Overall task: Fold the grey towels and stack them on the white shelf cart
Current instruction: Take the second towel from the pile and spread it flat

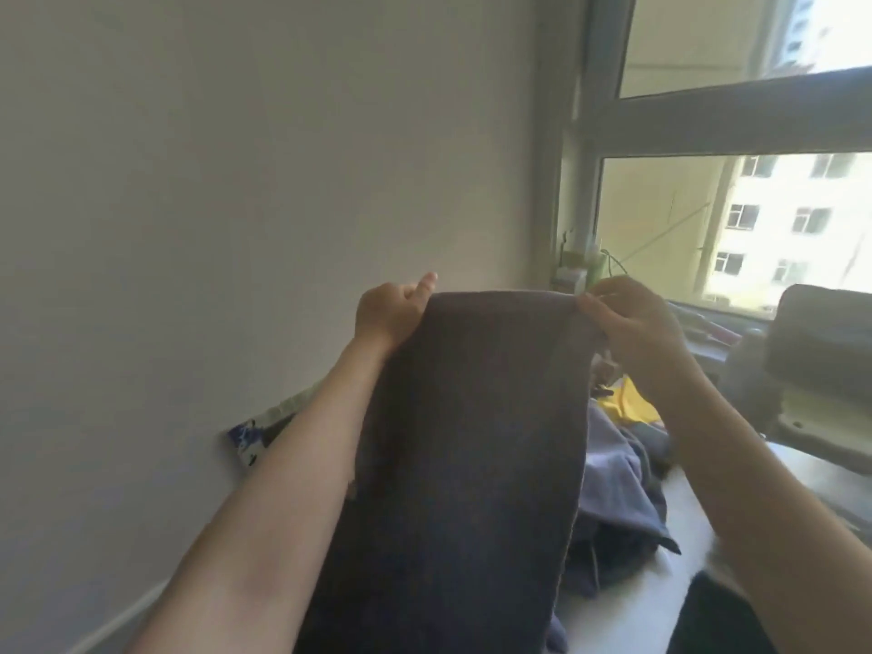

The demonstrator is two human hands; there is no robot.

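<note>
Towel: you hold a dark grey towel (467, 455) up in front of you, raised against the pale wall (212, 181); it hangs straight down from its top edge and out of view at the bottom.
Left hand: your left hand (389, 311) grips the top left corner — fingers curled behind the cloth, one finger sticking up above the edge.
Right hand: your right hand (630, 318) pinches the top right corner, fingers bent round the edge.
Behind the towel: a heap of cloths (623, 469) — lilac, dark blue, a bit of yellow — lies on a white surface (660, 587) to your right.
Window: a window (736, 181) is at upper right, with a building outside.
</note>
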